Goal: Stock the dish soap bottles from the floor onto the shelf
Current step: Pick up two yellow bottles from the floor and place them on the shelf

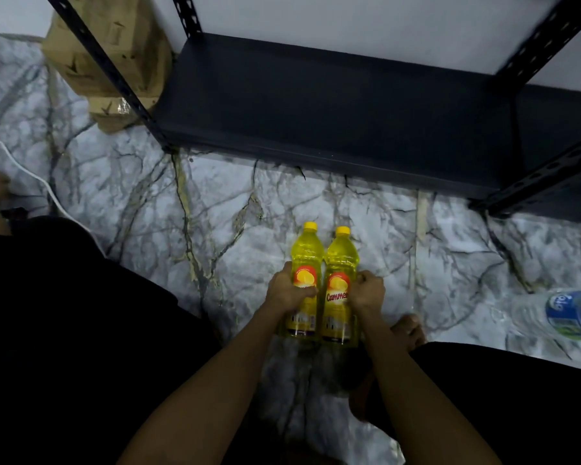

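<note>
On the marble floor, just short of the dark shelf, two yellow soap bottles are gripped side by side. The left bottle is wrapped by the left hand, the right bottle by the right hand, both grabbed at label height, probably so both get lifted in one go. Caps are yellow, liquid is see-through yellow, labels are red with a lemon. Beyond the grip, the shelf looks bare.

LIGHT: I am seeing dim, cool, even light | GLARE: the marble floor is throwing soft sheen | SHADOW: the lower corners are sinking into black | BLUR: I am noting smear on the clear water bottle and frame edges | DISTORTION: the shelf uprights are splaying outward
</note>
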The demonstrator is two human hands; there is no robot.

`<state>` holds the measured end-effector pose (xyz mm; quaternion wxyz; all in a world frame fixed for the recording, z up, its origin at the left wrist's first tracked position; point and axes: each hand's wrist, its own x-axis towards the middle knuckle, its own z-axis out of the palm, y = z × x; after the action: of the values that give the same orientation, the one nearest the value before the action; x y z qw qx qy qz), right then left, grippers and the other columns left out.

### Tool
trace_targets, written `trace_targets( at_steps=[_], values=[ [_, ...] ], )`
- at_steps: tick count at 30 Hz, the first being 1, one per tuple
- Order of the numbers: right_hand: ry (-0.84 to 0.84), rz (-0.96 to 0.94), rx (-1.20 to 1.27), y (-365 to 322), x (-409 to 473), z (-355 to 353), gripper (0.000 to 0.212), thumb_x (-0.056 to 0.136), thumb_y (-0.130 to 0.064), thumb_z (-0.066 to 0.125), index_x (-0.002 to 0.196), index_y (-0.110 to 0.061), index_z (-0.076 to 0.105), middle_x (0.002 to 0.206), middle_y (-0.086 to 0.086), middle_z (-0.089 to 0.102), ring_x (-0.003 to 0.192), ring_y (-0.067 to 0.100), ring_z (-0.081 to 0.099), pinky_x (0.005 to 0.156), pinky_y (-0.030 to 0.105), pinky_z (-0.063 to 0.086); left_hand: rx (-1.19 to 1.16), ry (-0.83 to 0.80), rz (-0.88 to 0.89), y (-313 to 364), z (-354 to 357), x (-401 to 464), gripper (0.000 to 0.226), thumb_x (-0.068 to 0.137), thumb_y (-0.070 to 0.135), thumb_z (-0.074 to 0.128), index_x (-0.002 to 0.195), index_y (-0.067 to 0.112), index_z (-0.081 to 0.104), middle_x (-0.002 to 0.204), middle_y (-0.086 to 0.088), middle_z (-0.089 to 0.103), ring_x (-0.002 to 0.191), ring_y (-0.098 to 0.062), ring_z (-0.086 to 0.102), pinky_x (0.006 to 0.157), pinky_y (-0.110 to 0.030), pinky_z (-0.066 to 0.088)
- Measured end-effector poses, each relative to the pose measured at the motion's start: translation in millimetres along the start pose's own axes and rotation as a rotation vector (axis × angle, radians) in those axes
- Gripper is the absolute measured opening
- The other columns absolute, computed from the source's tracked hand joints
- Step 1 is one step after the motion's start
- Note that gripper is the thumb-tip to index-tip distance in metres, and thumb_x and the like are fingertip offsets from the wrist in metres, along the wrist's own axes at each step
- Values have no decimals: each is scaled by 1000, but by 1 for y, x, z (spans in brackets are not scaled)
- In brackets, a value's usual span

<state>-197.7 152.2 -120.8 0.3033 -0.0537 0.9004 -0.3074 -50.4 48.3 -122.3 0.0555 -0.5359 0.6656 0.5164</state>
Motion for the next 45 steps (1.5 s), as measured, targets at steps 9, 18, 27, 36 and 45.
trace_targets(
  at_steps=[9, 18, 27, 36, 45],
  values=[
    [-126, -48, -75, 2, -21, 18, 72, 83, -47, 74, 128, 0, 44, 125, 24, 51, 115, 43, 53, 89, 49, 47, -86, 69, -63, 15, 19, -3, 109, 59, 68, 68, 148, 20, 27, 128, -18, 57, 117, -40, 57, 93, -46, 49],
    [-158, 27, 284, 10, -4, -8, 47, 69, -23, 87, 107, -10, 63, 94, 10, 73, 87, 28, 71, 76, 42, 59, 1, -27, 61, 23, 16, -6, 104, 71, 43, 75, 150, 13, 14, 132, -19, 50, 118, -39, 53, 89, -43, 48],
    [-192, -275, 439, -100, -44, -89, 38, 79, -22, 79, 111, -17, 59, 93, 6, 73, 79, 20, 73, 71, 38, 60, -82, 116, 439, 116, -58, -54, 94, 82, 36, 77, 150, 23, 14, 141, -1, 45, 126, -21, 48, 99, -39, 47],
    [-29, -747, 535, -240, -136, -212, 45, 78, -29, 82, 115, -19, 58, 99, -3, 70, 84, 12, 70, 69, 26, 55, -119, 405, 860, 254, -165, -163, 98, 78, 44, 78, 152, 27, 15, 144, -2, 44, 126, -20, 50, 104, -43, 47],
    [137, -1040, 570, -344, -204, -328, 41, 82, -27, 80, 113, -19, 54, 102, -5, 66, 87, 4, 65, 64, 11, 48, -120, 505, 1207, 387, -239, -252, 106, 76, 64, 70, 155, 33, 6, 150, 0, 38, 133, -19, 46, 106, -48, 47]
  ],
)
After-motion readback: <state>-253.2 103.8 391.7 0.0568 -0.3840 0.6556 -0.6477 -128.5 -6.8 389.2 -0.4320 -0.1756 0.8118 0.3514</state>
